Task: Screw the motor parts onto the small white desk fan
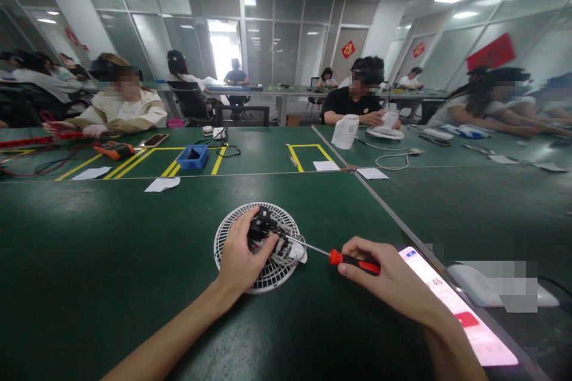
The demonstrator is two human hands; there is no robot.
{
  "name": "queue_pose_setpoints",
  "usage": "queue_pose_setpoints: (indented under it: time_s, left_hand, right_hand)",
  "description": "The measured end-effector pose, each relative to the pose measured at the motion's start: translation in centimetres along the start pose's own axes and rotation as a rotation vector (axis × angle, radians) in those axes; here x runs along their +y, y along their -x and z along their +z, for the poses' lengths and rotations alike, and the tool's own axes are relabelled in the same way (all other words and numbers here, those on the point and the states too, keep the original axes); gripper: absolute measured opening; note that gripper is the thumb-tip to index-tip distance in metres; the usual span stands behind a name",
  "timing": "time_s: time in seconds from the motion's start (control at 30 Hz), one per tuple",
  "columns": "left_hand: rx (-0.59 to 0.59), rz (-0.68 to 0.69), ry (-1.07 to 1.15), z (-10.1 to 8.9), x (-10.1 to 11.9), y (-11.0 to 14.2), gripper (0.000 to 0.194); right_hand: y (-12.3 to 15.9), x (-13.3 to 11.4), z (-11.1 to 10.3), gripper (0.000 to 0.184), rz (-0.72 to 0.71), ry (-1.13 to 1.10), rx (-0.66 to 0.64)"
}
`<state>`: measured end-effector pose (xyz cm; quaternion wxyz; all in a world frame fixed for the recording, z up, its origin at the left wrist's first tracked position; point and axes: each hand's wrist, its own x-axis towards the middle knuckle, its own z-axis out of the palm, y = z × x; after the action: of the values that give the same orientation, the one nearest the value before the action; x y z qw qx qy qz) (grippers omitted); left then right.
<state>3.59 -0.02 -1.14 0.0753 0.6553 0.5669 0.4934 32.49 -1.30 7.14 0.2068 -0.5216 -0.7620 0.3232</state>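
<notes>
A round white fan grille (232, 229) lies flat on the green table in front of me. On it sits a small black motor unit (263, 227) with wires and a white part. My left hand (241, 259) rests on the grille, fingers closed around the motor unit. My right hand (384, 277) grips the red and black handle of a screwdriver (344, 259). Its metal shaft points left, with the tip at the motor unit.
A phone (460, 309) with a lit pink screen lies by my right forearm. A blue tray (193, 156), paper slips, cables and a white fan body (345, 131) sit farther back. Several people work at the tables across from me.
</notes>
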Motion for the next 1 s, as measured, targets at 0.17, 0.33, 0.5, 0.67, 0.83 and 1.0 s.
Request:
queue_pose_setpoints:
  time_s: [0.17, 0.33, 0.5, 0.67, 0.83, 1.0]
  left_hand:
    - [0.024, 0.002, 0.012, 0.21, 0.07, 0.06, 0.058]
    - [0.043, 0.023, 0.010, 0.25, 0.25, -0.05, 0.060]
    - [0.041, 0.026, 0.006, 0.20, 0.10, -0.11, 0.060]
    - [0.040, -0.002, 0.020, 0.23, -0.01, 0.02, 0.060]
    - [0.055, 0.007, 0.021, 0.22, 0.22, 0.04, 0.059]
    - [0.062, 0.007, 0.035, 0.17, 0.24, -0.07, 0.058]
  right_hand:
    - [-0.22, -0.39, 0.12, 0.037, 0.019, 0.025, -0.039]
    - [0.00, -0.21, 0.47, 0.023, 0.030, 0.023, -0.028]
    - [0.06, -0.25, 0.40, 0.018, 0.011, 0.040, 0.025]
    - [-0.19, -0.43, 0.33, 0.027, 0.019, 0.001, -0.040]
    - [-0.29, -0.40, 0.63, 0.031, 0.053, -0.020, -0.069]
    - [-0.30, -0.44, 0.53, 0.019, -0.010, 0.051, 0.030]
